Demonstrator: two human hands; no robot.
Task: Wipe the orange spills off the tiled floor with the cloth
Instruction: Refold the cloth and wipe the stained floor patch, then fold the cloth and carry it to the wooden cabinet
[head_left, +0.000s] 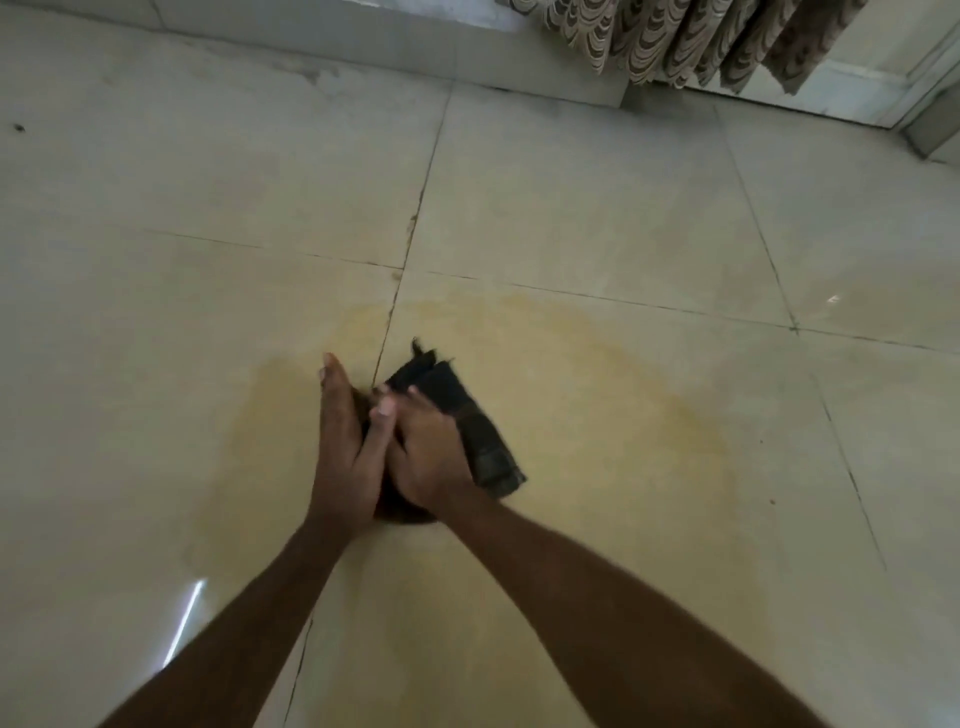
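Over the orange spill (571, 405), flat-fingered hands (345, 452) (431, 452) press the cloth (485, 447), angled far-left to near-right.

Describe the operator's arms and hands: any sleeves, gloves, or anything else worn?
Both are bare. The left forearm and right forearm show no sleeve down to the frame edge. The left hand and right hand wear no gloves, and no watch, band or ring shows. The nails look short and unpainted, though the frame is slightly blurred.

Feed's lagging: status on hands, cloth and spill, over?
Left hand and right hand press dark cloth to floor. Orange film spread wide around it. Nothing blocking.
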